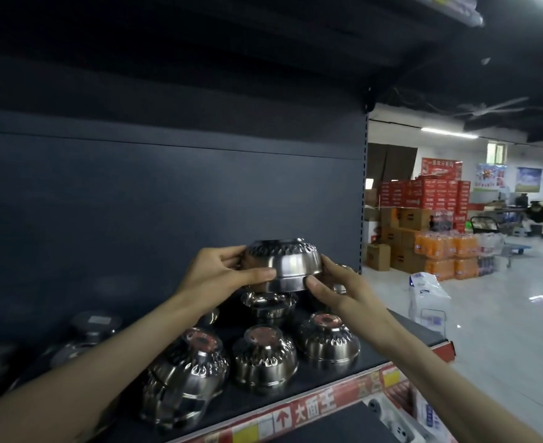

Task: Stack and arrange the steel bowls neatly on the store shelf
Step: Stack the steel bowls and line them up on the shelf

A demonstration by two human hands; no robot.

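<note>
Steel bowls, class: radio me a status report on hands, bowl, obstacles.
Left hand, right hand both grip one steel bowl. Held over rear bowl; contact unclear. Nothing in the way.

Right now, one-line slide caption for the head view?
Left hand and right hand hold a steel bowl above other bowls on the dark shelf.

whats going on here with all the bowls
A person is arranging steel bowls on a store shelf. The left hand and right hand grip the held bowl, upside down, right over another upturned bowl at the back; whether the two touch yet is unclear. Three front bowls sit upside down in a row near the shelf edge.
</note>
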